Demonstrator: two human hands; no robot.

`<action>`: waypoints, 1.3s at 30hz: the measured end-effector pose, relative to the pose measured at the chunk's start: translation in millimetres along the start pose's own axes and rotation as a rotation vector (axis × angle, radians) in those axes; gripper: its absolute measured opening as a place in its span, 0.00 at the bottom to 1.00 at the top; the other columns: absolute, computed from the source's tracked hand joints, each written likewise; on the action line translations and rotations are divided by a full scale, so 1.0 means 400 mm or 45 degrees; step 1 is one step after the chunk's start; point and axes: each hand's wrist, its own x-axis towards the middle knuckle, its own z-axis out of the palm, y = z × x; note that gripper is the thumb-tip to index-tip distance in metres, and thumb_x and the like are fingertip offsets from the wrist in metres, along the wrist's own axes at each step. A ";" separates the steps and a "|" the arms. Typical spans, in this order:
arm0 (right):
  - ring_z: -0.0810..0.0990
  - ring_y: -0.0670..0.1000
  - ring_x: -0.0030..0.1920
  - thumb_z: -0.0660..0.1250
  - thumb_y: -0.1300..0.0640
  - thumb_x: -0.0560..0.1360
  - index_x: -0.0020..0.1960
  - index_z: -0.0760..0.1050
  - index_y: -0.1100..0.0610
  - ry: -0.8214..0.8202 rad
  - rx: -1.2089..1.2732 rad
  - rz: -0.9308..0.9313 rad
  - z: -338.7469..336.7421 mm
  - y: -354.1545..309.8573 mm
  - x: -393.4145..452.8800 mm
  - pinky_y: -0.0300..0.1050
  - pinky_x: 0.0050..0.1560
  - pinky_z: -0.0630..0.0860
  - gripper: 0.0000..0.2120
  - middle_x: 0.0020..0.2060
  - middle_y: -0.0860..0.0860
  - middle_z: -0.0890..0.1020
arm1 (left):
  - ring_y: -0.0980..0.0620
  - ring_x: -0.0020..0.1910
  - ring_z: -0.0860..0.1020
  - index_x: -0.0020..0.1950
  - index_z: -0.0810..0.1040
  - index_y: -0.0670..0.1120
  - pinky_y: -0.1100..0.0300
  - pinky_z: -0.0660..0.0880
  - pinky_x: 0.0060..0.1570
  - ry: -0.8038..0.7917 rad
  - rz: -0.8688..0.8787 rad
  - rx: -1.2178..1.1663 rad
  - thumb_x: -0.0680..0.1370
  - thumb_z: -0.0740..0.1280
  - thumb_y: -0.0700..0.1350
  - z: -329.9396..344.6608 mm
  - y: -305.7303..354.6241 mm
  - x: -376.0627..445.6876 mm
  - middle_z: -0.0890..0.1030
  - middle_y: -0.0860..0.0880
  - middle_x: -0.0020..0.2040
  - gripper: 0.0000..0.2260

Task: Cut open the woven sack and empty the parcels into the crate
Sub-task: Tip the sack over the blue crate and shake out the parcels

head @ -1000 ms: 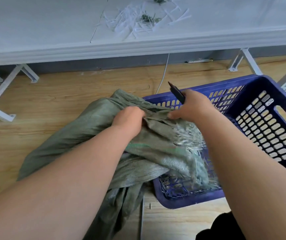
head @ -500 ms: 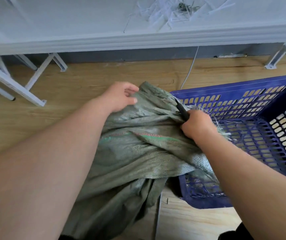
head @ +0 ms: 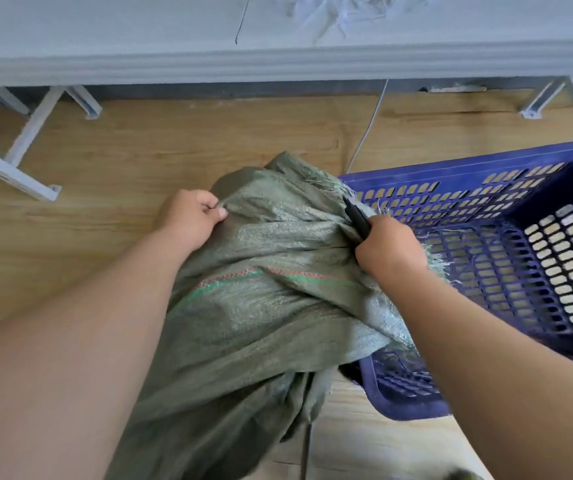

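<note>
Green woven sack [head: 264, 292] slumped over blue crate [head: 507, 174] rim, stretched between both hands. Left hand [head: 189, 216] pinches its far edge; right hand [head: 387, 245] fisted round black cutter [head: 356, 216] plus bunched cloth.

Two of my hands are in shot, my left hand [head: 191, 220] and my right hand [head: 387, 245], working one green woven sack [head: 261, 306] beside one blue crate [head: 486, 174]; I hold one black knife [head: 356, 216]. One grey table [head: 278, 64] spans the top, with one heap of white strands [head: 330, 10] on it. One white cable [head: 368, 129] crosses the floor; no parcels can be counted
</note>
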 end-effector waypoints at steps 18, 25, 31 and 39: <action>0.76 0.50 0.56 0.69 0.64 0.66 0.64 0.74 0.52 -0.103 0.671 -0.268 -0.306 -0.187 -0.399 0.35 0.49 0.67 0.27 0.56 0.50 0.80 | 0.54 0.41 0.78 0.54 0.83 0.47 0.60 0.74 0.48 -0.355 0.020 -0.423 0.72 0.74 0.44 -0.266 0.391 -0.287 0.80 0.52 0.40 0.11; 0.79 0.61 0.37 0.66 0.61 0.71 0.37 0.70 0.49 -0.031 1.007 0.330 -0.519 -0.218 -0.434 0.60 0.47 0.79 0.09 0.36 0.57 0.79 | 0.63 0.44 0.80 0.65 0.74 0.51 0.66 0.75 0.51 -0.536 0.017 -0.686 0.73 0.73 0.42 -0.395 0.483 -0.405 0.83 0.58 0.45 0.21; 0.77 0.53 0.31 0.63 0.68 0.75 0.44 0.71 0.57 -0.103 1.156 0.370 -0.671 -0.178 -0.459 0.49 0.40 0.79 0.07 0.38 0.59 0.77 | 0.44 0.70 0.67 0.75 0.61 0.50 0.46 0.65 0.68 -0.653 -0.235 0.133 0.72 0.74 0.46 -0.397 0.372 -0.527 0.68 0.45 0.72 0.35; 0.81 0.55 0.41 0.65 0.70 0.75 0.48 0.74 0.62 -0.224 1.373 0.296 -0.759 -0.081 -0.457 0.50 0.48 0.82 0.05 0.41 0.61 0.80 | 0.41 0.57 0.75 0.58 0.74 0.46 0.53 0.72 0.47 -0.549 -0.102 0.397 0.76 0.67 0.47 -0.305 0.508 -0.526 0.78 0.43 0.57 0.13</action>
